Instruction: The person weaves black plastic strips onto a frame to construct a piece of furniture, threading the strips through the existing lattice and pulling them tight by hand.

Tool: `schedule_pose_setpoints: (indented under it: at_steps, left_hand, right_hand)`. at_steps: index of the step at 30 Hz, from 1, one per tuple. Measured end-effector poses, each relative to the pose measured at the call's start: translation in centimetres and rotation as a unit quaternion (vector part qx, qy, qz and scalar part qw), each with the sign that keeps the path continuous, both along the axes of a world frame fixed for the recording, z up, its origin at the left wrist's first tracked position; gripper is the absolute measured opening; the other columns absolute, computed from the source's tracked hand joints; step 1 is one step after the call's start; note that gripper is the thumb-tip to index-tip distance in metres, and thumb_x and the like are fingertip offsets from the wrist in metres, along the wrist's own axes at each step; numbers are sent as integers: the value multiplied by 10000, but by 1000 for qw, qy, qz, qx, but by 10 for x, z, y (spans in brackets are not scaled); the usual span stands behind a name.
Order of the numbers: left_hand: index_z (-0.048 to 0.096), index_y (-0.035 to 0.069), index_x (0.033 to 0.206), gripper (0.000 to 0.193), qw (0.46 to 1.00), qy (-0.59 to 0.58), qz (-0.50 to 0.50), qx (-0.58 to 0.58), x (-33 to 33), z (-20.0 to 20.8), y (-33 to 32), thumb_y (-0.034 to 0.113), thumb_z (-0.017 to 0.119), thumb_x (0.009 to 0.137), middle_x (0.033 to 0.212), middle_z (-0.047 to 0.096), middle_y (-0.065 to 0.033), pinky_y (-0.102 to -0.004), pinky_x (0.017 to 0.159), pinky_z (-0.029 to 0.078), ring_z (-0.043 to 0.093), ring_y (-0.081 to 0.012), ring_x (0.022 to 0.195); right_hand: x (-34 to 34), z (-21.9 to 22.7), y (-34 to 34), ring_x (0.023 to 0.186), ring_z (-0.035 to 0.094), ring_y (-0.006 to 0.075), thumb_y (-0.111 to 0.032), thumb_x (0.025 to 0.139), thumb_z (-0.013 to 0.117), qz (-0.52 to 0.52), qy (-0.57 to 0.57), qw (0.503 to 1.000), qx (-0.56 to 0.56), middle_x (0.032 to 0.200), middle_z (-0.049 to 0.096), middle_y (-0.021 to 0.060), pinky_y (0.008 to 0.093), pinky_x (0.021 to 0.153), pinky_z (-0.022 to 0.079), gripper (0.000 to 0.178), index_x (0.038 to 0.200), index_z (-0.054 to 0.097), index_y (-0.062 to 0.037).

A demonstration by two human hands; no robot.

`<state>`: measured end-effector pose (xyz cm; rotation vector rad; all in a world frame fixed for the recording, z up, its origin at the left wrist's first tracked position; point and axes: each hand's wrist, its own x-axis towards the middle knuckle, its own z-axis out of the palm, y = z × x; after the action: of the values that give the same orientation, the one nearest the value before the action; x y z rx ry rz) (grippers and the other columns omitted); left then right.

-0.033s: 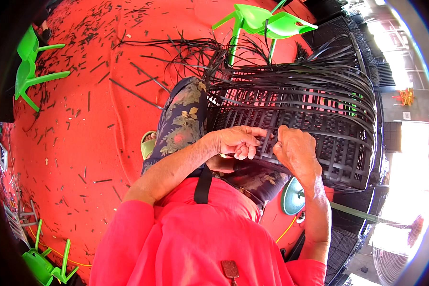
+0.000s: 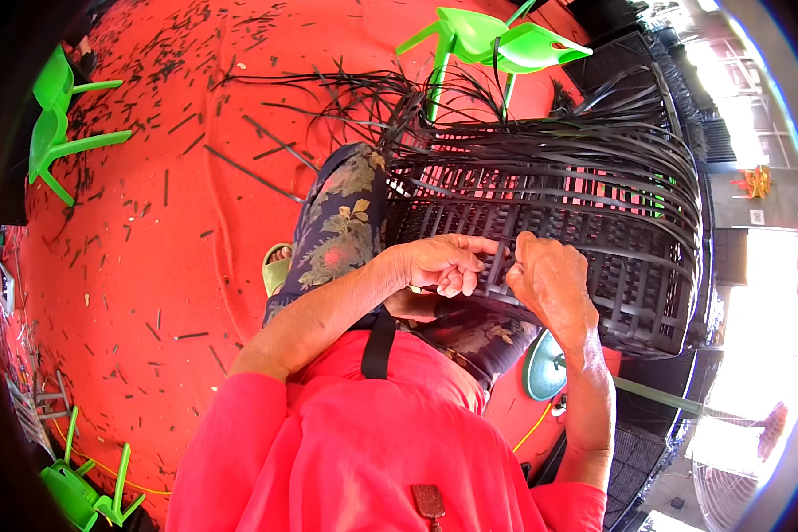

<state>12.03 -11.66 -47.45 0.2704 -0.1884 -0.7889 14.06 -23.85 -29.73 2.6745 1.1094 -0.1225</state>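
Note:
A large black woven basket (image 2: 629, 257) of flat plastic-looking strips lies before me, partly over my right leg. Many loose strip ends (image 2: 585, 133) fan across its far side. My left hand (image 2: 448, 264) lies against the near part of the weave, index finger stretched to the right and the other fingers loosely bent; its thumb is hidden. Just right of it, my right hand (image 2: 551, 279) is closed in a fist close to the weave. Whatever its fingers grip is hidden.
Green plastic chairs stand far ahead (image 2: 505, 44), at the left (image 2: 58, 133) and lower left (image 2: 84, 492). Cut black strips (image 2: 164, 186) litter the red floor covering (image 2: 266, 204). A round teal base (image 2: 543, 368) sits by my right forearm. A fan (image 2: 731, 479) is at lower right.

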Motion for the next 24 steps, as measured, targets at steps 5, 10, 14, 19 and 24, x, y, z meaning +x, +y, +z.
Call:
schedule_pose_setpoints:
  at_steps: [5,10,14,19,24]
  left_hand:
    - [422,138,1258,424,1000,-5,12,23,-1,2,-2,74,542,857,608,613,-169,-276,327,406,554,-189,394]
    - [419,106,1202,368,996,-17,15,87,-3,9,3,74,552,861,625,615,-164,-249,318,383,533,-171,369]
    - [432,105,1171,331,998,-10,20,51,-3,2,-2,75,547,862,626,615,-162,-244,319,374,524,-163,369]
    - [419,99,1216,366,996,13,91,3,-9,-8,-14,94,539,871,613,609,-140,-239,325,365,505,-147,372]
    - [441,94,1189,331,993,-26,94,62,-11,7,-6,129,545,877,621,615,-119,-220,341,374,517,-130,390]
  right_hand:
    - [5,-6,2,633,604,365,-113,682,612,15,-2,1000,8,656,598,179,445,586,475,130,721,531,-18]
    - [6,3,4,633,615,356,-114,690,614,-5,8,1000,-11,647,601,179,436,572,488,134,733,539,-12]
    - [4,-5,1,619,605,362,-115,679,618,6,-49,999,-12,618,589,181,440,578,479,136,720,533,-17]
    - [8,-6,3,611,597,373,-112,676,613,7,-10,1000,12,605,579,181,443,573,473,123,704,535,-21]
    - [13,-19,0,617,589,375,-97,681,602,-7,37,999,18,610,575,175,441,581,465,92,686,543,-27]
